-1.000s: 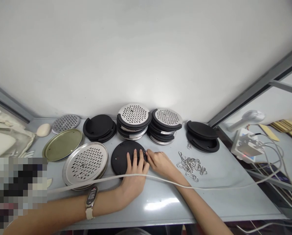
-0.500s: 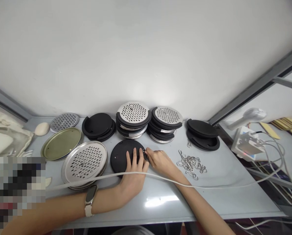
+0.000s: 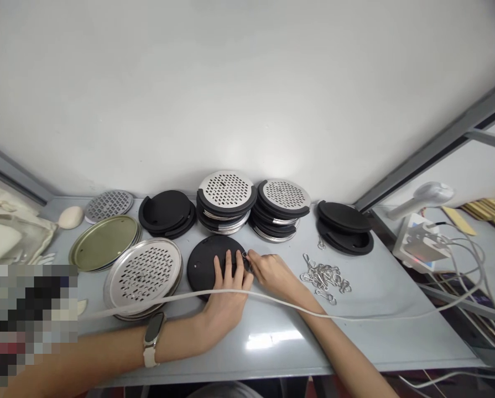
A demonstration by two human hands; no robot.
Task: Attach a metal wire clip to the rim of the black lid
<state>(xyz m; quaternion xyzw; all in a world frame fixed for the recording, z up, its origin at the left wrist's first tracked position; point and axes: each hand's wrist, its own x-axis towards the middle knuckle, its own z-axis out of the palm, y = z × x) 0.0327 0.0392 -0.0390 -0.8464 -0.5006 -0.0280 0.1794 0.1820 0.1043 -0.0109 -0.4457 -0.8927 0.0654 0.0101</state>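
Observation:
A round black disc (image 3: 201, 262) lies flat on the table in front of me. My left hand (image 3: 228, 282) rests on its right half, fingers stretched out and slightly apart, pressing from above. At the disc's right edge my right hand (image 3: 267, 271) is closed in a pinch on a small metal clip, whose ring (image 3: 244, 255) shows by the fingertips. The rest of that clip is hidden by the fingers. To the right of my right hand lies a loose pile of similar metal clips (image 3: 324, 276).
Perforated metal discs (image 3: 147, 273) and olive lids (image 3: 106, 243) are stacked at left. Along the wall stand black trays (image 3: 166, 213), two stacks with perforated tops (image 3: 226, 190) (image 3: 284, 196), and more black trays (image 3: 344, 218). A white cable (image 3: 355, 318) crosses over both forearms.

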